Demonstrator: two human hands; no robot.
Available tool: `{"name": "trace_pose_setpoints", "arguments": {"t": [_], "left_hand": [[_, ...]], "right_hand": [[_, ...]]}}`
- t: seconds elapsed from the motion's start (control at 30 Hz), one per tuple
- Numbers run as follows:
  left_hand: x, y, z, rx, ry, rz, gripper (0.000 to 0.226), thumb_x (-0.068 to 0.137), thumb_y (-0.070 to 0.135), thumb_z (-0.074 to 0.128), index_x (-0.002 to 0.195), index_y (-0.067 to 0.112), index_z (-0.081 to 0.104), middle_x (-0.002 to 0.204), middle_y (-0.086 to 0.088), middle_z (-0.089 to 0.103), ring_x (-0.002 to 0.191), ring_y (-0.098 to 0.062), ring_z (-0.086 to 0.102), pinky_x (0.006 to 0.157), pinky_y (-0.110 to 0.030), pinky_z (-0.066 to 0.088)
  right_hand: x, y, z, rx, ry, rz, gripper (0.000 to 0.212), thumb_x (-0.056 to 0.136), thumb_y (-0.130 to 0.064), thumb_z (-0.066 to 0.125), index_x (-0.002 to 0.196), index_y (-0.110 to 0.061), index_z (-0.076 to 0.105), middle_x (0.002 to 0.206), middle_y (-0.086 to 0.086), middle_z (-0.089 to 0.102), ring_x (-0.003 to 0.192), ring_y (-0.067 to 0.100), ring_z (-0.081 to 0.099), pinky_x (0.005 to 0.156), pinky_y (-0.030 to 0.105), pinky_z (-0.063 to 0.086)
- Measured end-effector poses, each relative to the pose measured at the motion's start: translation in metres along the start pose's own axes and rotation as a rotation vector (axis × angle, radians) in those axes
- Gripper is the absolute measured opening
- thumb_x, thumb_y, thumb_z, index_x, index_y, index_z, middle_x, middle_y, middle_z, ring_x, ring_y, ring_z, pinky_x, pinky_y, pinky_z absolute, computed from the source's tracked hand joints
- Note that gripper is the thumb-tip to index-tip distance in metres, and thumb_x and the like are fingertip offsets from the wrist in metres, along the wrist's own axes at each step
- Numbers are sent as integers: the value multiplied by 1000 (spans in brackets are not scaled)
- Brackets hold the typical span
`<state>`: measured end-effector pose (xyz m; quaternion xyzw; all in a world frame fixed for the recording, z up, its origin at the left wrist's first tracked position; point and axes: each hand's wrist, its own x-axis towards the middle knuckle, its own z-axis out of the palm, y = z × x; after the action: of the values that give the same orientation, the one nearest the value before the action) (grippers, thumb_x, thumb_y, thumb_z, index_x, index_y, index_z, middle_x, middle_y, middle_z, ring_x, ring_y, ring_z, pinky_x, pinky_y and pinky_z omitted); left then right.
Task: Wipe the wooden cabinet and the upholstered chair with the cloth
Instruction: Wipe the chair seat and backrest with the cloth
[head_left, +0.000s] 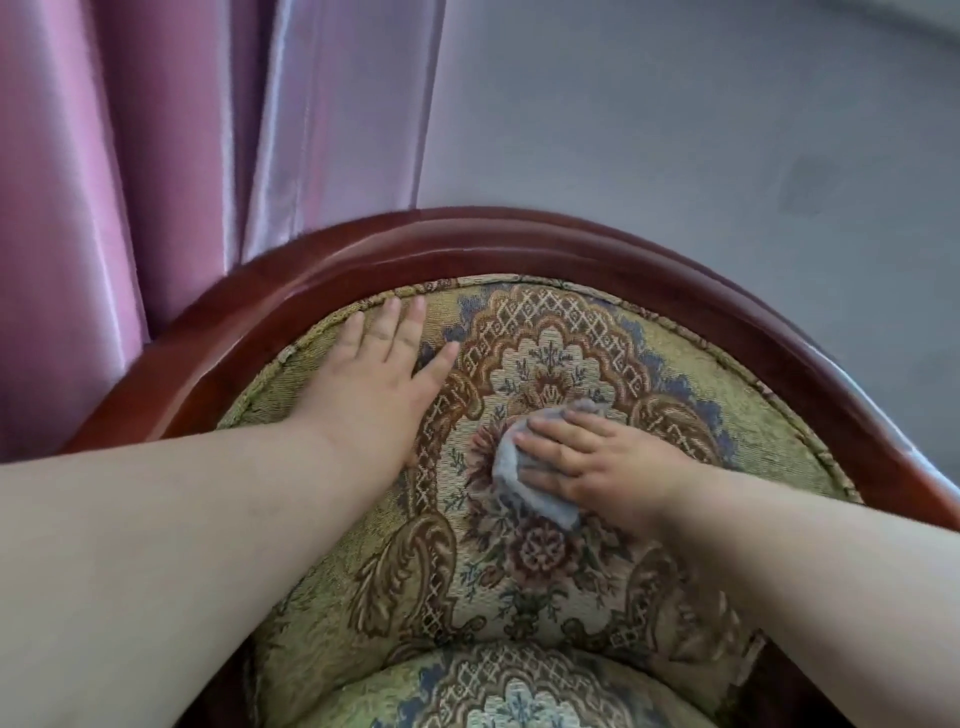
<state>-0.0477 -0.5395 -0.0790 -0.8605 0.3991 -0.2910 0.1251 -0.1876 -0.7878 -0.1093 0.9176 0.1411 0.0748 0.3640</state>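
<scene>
The upholstered chair fills the lower view; its backrest (566, 332) is gold fabric with a brown, blue and floral pattern, framed by a curved dark red wooden rim (467, 249). My right hand (597, 467) presses a small grey cloth (524, 483) flat against the middle of the backrest, fingers spread over it. My left hand (379, 384) lies flat and open on the upper left of the backrest, fingertips near the rim. The seat cushion (519, 696) shows at the bottom. No wooden cabinet is in view.
Pink satin curtains (171, 156) hang behind the chair at the left. A plain grey wall (675, 130) stands behind it at the right.
</scene>
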Motion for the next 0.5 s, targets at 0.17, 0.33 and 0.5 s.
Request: {"name": "trace_pose_setpoints", "arguments": {"t": [0.17, 0.33, 0.5], "left_hand": [[-2, 1, -4, -24, -2, -32, 104, 88, 36, 57, 145, 20, -28, 151, -25, -33, 143, -42, -21, 118, -54, -5], [0, 1, -6, 40, 33, -46, 102, 92, 39, 49, 137, 0, -34, 153, -27, -29, 144, -43, -17, 116, -54, -3], [0, -3, -3, 37, 11, -57, 66, 96, 19, 17, 142, -3, -24, 158, -23, -17, 146, -41, -12, 118, -52, -1]], "right_hand": [[15, 42, -38, -45, 129, 245, 73, 86, -16, 43, 153, -25, 17, 159, 4, 2, 147, 27, 2, 117, 43, 0], [92, 6, -63, 364, 427, 931, 81, 88, -7, 46, 155, -23, 5, 165, 8, 1, 150, 25, -4, 120, 41, 0], [159, -46, -82, 586, 555, 871, 60, 100, -19, 36, 155, -18, 12, 164, 12, 6, 149, 28, -2, 120, 41, 3]]}}
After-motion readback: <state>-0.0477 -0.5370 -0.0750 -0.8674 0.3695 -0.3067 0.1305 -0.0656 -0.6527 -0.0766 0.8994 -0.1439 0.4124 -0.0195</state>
